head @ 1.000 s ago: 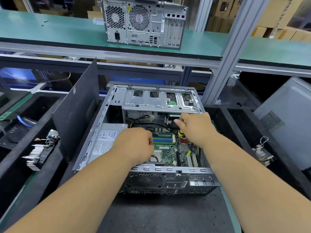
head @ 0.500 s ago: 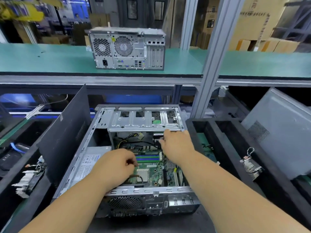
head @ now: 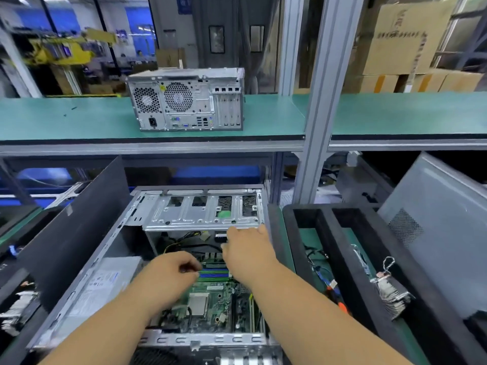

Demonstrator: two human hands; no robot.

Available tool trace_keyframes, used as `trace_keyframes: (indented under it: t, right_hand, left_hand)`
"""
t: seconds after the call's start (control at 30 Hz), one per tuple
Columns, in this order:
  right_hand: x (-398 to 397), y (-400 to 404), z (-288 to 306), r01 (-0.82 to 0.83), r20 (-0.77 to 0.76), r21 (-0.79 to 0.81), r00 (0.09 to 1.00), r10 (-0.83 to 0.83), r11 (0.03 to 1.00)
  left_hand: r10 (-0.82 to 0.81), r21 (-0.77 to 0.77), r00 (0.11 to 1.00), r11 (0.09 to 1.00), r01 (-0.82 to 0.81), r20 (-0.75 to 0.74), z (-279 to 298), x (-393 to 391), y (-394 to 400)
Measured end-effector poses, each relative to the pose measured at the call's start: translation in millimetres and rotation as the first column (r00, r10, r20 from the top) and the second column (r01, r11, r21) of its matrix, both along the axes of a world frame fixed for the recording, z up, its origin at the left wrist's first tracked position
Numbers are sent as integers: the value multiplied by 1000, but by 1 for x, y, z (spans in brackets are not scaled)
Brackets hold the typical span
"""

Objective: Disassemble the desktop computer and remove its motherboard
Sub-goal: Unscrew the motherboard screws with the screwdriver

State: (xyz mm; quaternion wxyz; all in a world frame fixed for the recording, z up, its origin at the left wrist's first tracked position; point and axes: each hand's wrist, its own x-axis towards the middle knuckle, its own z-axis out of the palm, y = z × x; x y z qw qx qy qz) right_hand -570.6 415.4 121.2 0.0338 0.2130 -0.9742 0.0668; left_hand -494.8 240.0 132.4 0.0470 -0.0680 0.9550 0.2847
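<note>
The open desktop case [head: 137,217] lies on its side in front of me. Its green motherboard [head: 213,299] is seated inside, with the bare CPU socket and the memory slots showing. My left hand [head: 168,277] hovers over the board's left part, fingers curled at the end of the memory slots; what they hold is hidden. My right hand [head: 247,251] reaches to the board's far edge under the silver drive cage [head: 200,214]. Its fingers curl at a black cable connector [head: 220,237].
The grey power supply [head: 102,288] fills the case's left side. A dark side panel [head: 71,222] leans at the left. Black foam trays [head: 342,259] at the right hold cables and a heatsink [head: 390,291]. A second computer [head: 187,100] stands on the green shelf above.
The view has tilted up, so the case sits lower in frame. My right hand has shifted slightly toward the drive cage. My left hand stays over the memory slots.
</note>
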Motion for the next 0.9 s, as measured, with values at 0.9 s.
trace_keyframes:
  t: [0.9]
  right_hand:
    - [-6,-2,-3,29,-20,-33,999,-30,999]
  left_hand:
    - [-384,53,840,917,395,384,-51,-89,22]
